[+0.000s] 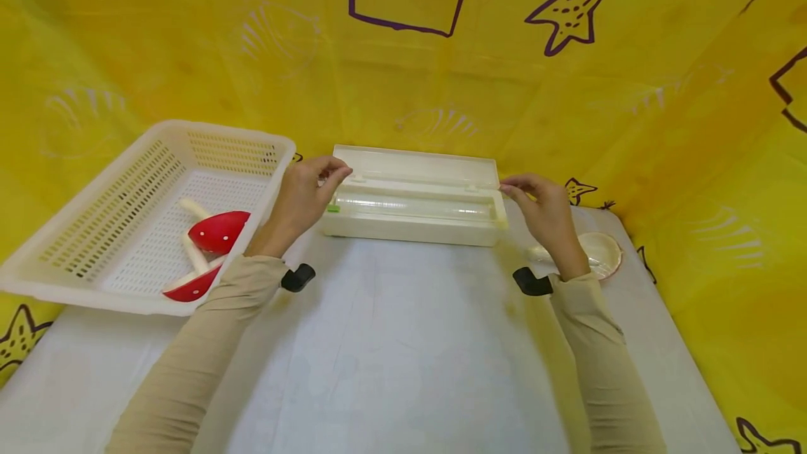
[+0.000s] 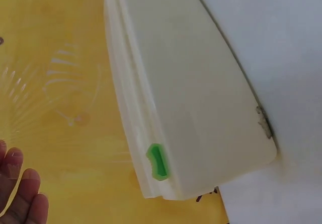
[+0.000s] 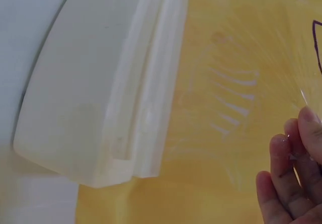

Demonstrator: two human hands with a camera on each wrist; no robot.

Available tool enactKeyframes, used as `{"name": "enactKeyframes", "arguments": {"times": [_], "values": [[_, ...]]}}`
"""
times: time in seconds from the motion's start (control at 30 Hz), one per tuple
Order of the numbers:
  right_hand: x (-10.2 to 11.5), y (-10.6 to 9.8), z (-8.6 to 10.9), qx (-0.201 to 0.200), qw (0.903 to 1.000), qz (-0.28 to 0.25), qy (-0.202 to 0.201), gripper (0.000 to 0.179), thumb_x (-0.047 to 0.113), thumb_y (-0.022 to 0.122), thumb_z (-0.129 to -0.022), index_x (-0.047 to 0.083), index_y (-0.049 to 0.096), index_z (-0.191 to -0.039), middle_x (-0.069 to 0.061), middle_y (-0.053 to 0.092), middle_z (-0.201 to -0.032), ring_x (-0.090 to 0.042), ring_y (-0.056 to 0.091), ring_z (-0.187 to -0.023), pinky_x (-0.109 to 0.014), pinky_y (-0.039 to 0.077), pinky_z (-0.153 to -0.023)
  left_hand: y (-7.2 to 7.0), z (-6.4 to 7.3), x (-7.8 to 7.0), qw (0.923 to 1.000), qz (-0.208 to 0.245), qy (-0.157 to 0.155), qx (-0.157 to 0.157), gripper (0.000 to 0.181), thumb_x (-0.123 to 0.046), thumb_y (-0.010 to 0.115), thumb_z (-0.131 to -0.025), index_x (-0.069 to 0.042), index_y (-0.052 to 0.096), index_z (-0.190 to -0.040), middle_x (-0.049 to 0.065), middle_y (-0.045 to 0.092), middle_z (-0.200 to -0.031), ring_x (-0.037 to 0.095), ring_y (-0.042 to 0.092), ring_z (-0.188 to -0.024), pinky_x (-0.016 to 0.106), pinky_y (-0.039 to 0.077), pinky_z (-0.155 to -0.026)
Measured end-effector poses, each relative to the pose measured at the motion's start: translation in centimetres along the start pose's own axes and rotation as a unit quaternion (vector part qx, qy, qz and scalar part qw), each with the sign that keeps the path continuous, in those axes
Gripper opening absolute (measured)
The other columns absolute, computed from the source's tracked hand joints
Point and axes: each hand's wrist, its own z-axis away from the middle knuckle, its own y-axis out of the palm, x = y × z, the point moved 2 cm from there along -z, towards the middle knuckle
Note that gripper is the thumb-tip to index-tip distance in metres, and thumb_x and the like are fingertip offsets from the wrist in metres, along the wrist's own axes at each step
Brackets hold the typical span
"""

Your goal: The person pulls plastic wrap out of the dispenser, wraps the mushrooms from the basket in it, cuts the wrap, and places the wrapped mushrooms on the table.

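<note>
A long cream-white cling film dispenser box [image 1: 416,231] stands at the back of the table, its lid [image 1: 416,163] raised. Inside it lies a clear roll [image 1: 410,206]. A green tab [image 2: 158,162] sits at the box's left end. Clear cling film [image 3: 236,93] spreads from the box, with creases fanning toward the right fingers in the right wrist view. My left hand [image 1: 305,195] pinches the film near the box's left end, thumb against fingers. My right hand [image 1: 543,207] pinches it near the right end. The film is barely visible in the head view.
At left, a white slotted plastic basket [image 1: 148,303] holds red ladles [image 1: 217,232] with white dots and pale handles. A pale round-bowled ladle [image 1: 607,251] lies at right, partly behind my right wrist. A yellow patterned sheet [image 1: 403,76] hangs behind the white-covered table [image 1: 403,356].
</note>
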Motion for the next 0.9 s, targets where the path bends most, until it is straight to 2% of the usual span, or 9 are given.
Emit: {"name": "enactKeyframes", "arguments": {"times": [0.3, 0.57, 0.67, 0.8, 0.9], "values": [[1.2, -0.9, 0.0, -0.027, 0.9987, -0.035, -0.024, 0.013, 0.004, 0.070, -0.090, -0.008, 0.073, -0.096, -0.024, 0.074, -0.092, 0.017, 0.058, -0.076, -0.005, 0.048, -0.072, -1.1, -0.2, -1.1, 0.9998, 0.004, 0.010, -0.016, 0.015, -0.007, 0.070, -0.091, 0.007, 0.071, -0.094, 0.019, 0.073, -0.086, 0.033, 0.067, -0.081, 0.044, 0.057, -0.078], [2.7, -2.2, 0.1, -0.044, 0.9982, -0.030, -0.029, 0.015, 0.006, 0.069, -0.091, -0.007, 0.073, -0.097, -0.021, 0.074, -0.091, 0.013, 0.058, -0.073, -0.006, 0.046, -0.068, -2.0, -0.5, -2.5, 0.9990, 0.012, 0.024, -0.034, 0.015, -0.006, 0.072, -0.089, 0.008, 0.070, -0.094, 0.021, 0.072, -0.086, 0.032, 0.063, -0.079, 0.042, 0.052, -0.077], [3.1, -2.7, 0.1, -0.051, 0.9973, -0.042, -0.032, 0.014, 0.005, 0.069, -0.091, -0.007, 0.073, -0.097, -0.001, 0.074, -0.087, 0.011, 0.060, -0.073, -0.007, 0.048, -0.069, -2.4, -0.6, -3.0, 0.9989, 0.015, 0.021, -0.039, 0.014, -0.005, 0.072, -0.089, 0.008, 0.070, -0.094, 0.021, 0.072, -0.087, 0.032, 0.064, -0.080, 0.041, 0.052, -0.078], [3.5, -3.1, 0.3, -0.057, 0.9962, -0.058, -0.031, 0.012, 0.004, 0.069, -0.090, -0.006, 0.073, -0.096, 0.014, 0.070, -0.084, 0.009, 0.062, -0.072, -0.008, 0.049, -0.069, -2.7, -0.5, -3.4, 0.9985, 0.017, 0.024, -0.046, 0.014, -0.005, 0.073, -0.088, 0.007, 0.071, -0.094, 0.019, 0.072, -0.086, 0.031, 0.064, -0.080, 0.032, 0.051, -0.078], [3.7, -3.3, 0.3, -0.060, 0.9958, -0.063, -0.029, 0.012, 0.003, 0.070, -0.090, -0.006, 0.074, -0.097, 0.018, 0.070, -0.085, 0.008, 0.063, -0.073, -0.008, 0.049, -0.070, -2.9, -0.5, -3.6, 0.9978, 0.015, 0.037, -0.052, 0.014, -0.006, 0.074, -0.087, 0.006, 0.072, -0.093, 0.019, 0.073, -0.085, 0.030, 0.065, -0.079, 0.025, 0.048, -0.078]]}}
